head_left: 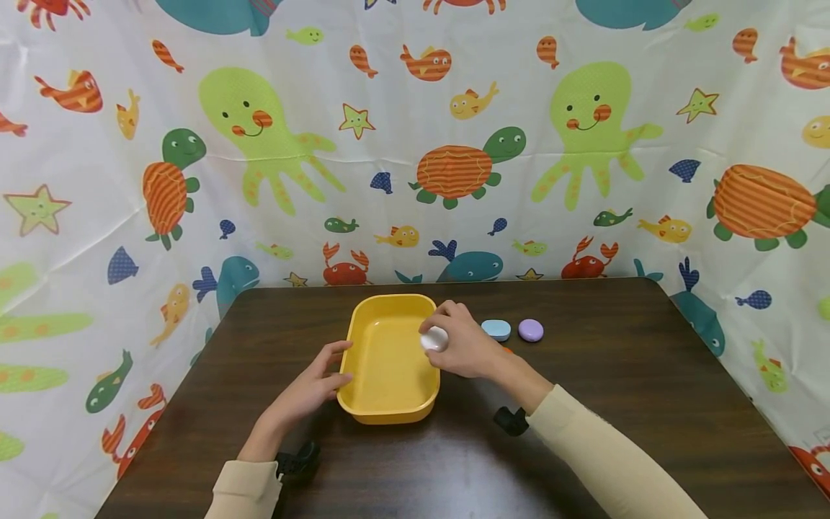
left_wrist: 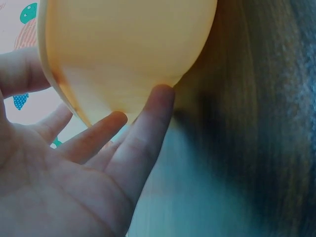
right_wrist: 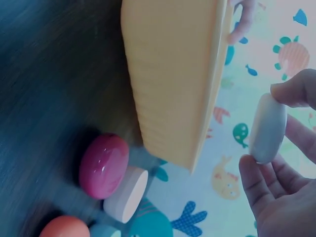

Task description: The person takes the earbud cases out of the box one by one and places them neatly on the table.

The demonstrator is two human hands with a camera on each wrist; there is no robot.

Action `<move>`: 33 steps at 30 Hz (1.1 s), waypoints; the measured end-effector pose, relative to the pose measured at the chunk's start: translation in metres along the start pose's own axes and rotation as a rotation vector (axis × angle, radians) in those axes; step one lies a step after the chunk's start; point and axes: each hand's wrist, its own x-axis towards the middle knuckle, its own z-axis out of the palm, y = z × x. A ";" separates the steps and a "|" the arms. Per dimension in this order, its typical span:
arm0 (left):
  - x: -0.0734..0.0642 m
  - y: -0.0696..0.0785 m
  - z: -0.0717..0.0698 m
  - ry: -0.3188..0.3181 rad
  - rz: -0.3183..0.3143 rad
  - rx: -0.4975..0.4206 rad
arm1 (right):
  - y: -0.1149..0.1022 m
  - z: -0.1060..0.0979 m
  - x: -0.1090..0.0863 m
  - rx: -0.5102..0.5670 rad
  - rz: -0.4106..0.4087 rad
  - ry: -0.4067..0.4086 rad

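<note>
A yellow plastic bin point(head_left: 389, 417) stands on the dark wooden table. At its left side, my left hand point(head_left: 319, 378) holds the wall, with thumb and finger tips over the rim and other fingers point(left_wrist: 148, 128) against the outside. Above the bin's right rim, my right hand point(head_left: 463, 340) pinches a smooth white oval bar of soap point(right_wrist: 268, 128) between thumb and fingertips. To the right of that hand lie a light blue soap point(head_left: 496, 330) and a purple soap point(head_left: 531, 330). An orange soap point(right_wrist: 65, 229) is mostly hidden by the right hand in the head view.
In the right wrist view, a dark pink soap point(right_wrist: 103, 166) and a pale one point(right_wrist: 126, 194) lie beside the bin. A white curtain point(head_left: 402, 158) printed with sea animals hangs behind the table point(head_left: 616, 375). Both wrists carry black straps.
</note>
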 end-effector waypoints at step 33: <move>0.002 0.000 0.000 -0.003 -0.015 0.016 | 0.044 -0.031 -0.030 -0.167 0.000 0.026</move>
